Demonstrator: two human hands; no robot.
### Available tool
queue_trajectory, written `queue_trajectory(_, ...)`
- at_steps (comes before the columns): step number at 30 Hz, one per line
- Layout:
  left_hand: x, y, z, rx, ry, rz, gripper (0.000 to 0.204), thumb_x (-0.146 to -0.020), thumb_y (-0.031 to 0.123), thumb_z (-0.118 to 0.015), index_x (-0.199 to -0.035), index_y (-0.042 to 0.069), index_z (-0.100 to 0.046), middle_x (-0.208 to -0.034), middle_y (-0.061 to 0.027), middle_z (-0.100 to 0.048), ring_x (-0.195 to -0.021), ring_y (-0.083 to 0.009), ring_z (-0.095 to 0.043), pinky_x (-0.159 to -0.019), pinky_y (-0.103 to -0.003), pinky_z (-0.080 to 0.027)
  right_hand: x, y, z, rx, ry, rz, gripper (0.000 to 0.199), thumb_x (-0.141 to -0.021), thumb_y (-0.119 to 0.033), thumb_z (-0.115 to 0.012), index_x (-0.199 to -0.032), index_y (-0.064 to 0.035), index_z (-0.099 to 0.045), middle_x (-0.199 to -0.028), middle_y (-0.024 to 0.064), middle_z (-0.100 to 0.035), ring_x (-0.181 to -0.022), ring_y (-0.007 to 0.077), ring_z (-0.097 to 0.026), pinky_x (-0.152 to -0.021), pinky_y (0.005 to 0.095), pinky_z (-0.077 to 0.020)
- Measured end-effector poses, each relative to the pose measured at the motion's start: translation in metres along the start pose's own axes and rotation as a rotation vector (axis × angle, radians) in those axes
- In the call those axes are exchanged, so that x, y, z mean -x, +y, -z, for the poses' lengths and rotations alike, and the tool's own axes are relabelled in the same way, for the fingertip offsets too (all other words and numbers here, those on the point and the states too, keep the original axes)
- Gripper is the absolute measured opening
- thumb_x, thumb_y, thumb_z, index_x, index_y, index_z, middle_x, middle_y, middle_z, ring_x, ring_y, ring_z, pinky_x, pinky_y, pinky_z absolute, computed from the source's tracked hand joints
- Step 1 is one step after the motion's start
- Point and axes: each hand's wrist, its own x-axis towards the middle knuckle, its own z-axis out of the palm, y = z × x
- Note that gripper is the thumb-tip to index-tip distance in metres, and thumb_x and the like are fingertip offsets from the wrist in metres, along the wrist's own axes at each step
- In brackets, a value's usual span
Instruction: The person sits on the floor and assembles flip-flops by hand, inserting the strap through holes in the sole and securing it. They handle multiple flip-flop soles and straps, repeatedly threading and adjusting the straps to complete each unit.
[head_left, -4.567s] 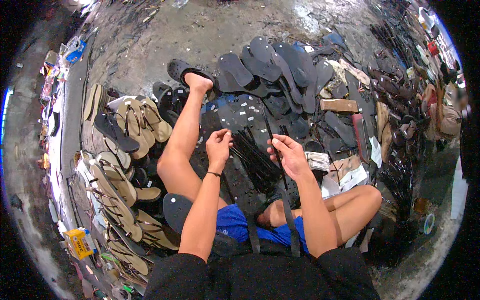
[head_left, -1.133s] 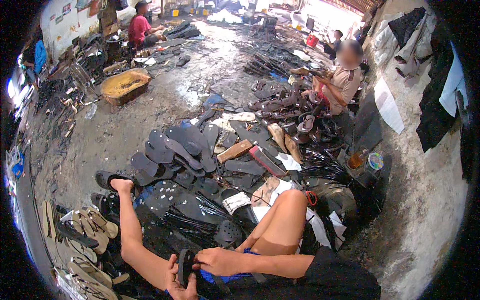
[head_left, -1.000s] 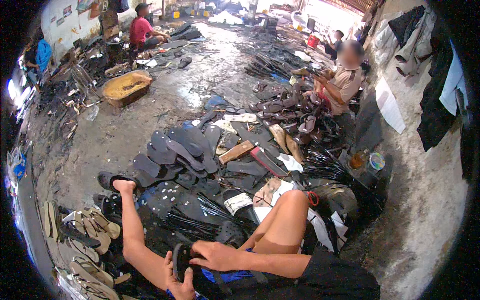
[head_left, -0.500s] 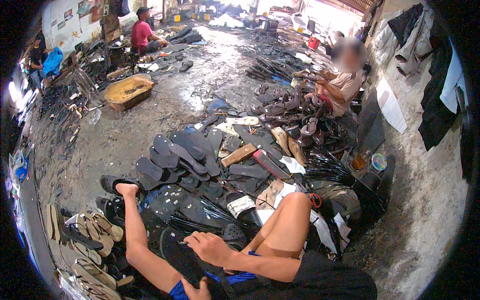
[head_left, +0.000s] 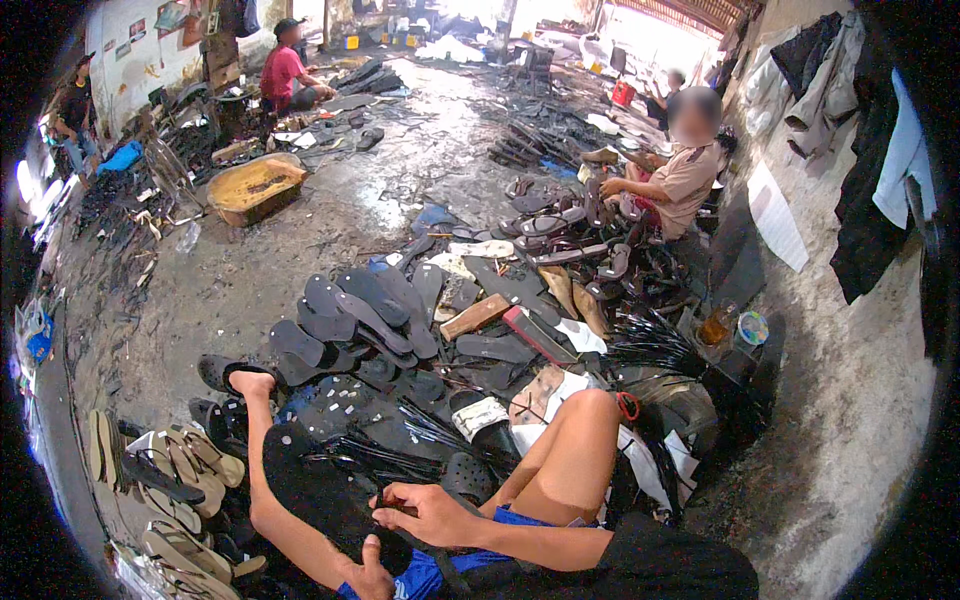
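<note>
A long black sandal sole with a small pale spot near its far end lies over my lap, slanting up to the left. My left hand grips its near end, thumb on top. Above the sole's near half, my right hand is closed in a pinch at the sole's right edge. Something thin and dark shows at those fingertips, too small to name. Beyond my right hand sits a black clog with holes, beside bundles of thin black strips.
Dark soles are heaped ahead, with a wooden block among them. Beige sandals stand at the left. A worn yellow tub is farther off. A co-worker sits at the right among footwear, near the wall.
The black sole has swung up, its far end now farther from me. My right hand has shifted slightly right and down. At the far left, a person's blue cloth is lower.
</note>
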Motion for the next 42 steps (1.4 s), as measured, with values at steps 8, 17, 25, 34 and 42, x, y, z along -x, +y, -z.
queue_trajectory(8, -0.004, -0.029, -0.004, 0.057, 0.043, -0.206, 0.045, -0.093, 0.02, -0.065, -0.122, -0.013, -0.055, -0.116, -0.0244, -0.064, -0.099, -0.0322, -0.063, -0.088, -0.039, -0.051, -0.002, 0.0, -0.012, 0.379, 0.051, 0.122, 0.026, -0.091, -0.02, -0.068, -0.105, 0.0009, -0.064, -0.098, 0.018, -0.068, -0.092, 0.0366, -0.067, -0.08, 0.0403, -0.0549)
queue_trajectory(17, -0.003, -0.044, -0.001, -0.168, -0.05, -0.275, 0.042, -0.095, 0.017, -0.062, -0.125, -0.012, -0.054, -0.122, -0.024, -0.062, -0.103, -0.03, -0.063, -0.089, -0.04, -0.051, 0.002, 0.008, -0.012, 0.508, 0.065, 0.542, 0.018, -0.088, -0.016, -0.071, -0.094, 0.0002, -0.067, -0.09, 0.0105, -0.063, -0.078, 0.0248, -0.066, -0.068, 0.0338, -0.0537)
queue_trajectory(25, 0.004, -0.018, -0.002, 0.103, -0.049, -0.131, 0.056, -0.094, 0.015, -0.065, -0.138, -0.012, -0.042, -0.128, -0.0228, -0.058, -0.113, -0.0303, -0.057, -0.1, -0.037, -0.045, -0.007, -0.006, 0.003, 0.451, -0.193, 0.235, 0.029, -0.09, -0.026, -0.067, -0.102, 0.0001, -0.064, -0.1, 0.0188, -0.065, -0.094, 0.0377, -0.065, -0.084, 0.0424, -0.0518)
queue_trajectory(34, -0.01, -0.022, 0.013, 0.532, -0.104, 0.172, 0.038, -0.092, 0.009, -0.057, -0.127, -0.004, -0.051, -0.112, -0.015, -0.063, -0.099, -0.0257, -0.063, -0.089, -0.035, -0.052, -0.013, 0.012, -0.003, -0.396, -0.194, 0.027, 0.029, -0.094, -0.02, -0.064, -0.119, -0.0058, -0.063, -0.109, 0.0047, -0.068, -0.098, 0.02, -0.065, -0.085, 0.0353, -0.0525)
queue_trajectory(42, -0.013, -0.034, 0.025, 0.567, -0.204, 0.215, 0.032, -0.091, 0.008, -0.056, -0.122, 0.0, -0.054, -0.107, -0.0111, -0.063, -0.093, -0.0215, -0.063, -0.084, -0.034, -0.053, -0.012, 0.05, -0.001, -0.605, -0.514, -0.408, 0.019, -0.097, -0.012, -0.062, -0.116, -0.0056, -0.06, -0.1, -0.0029, -0.06, -0.087, 0.0055, -0.056, -0.075, 0.0206, -0.0482)
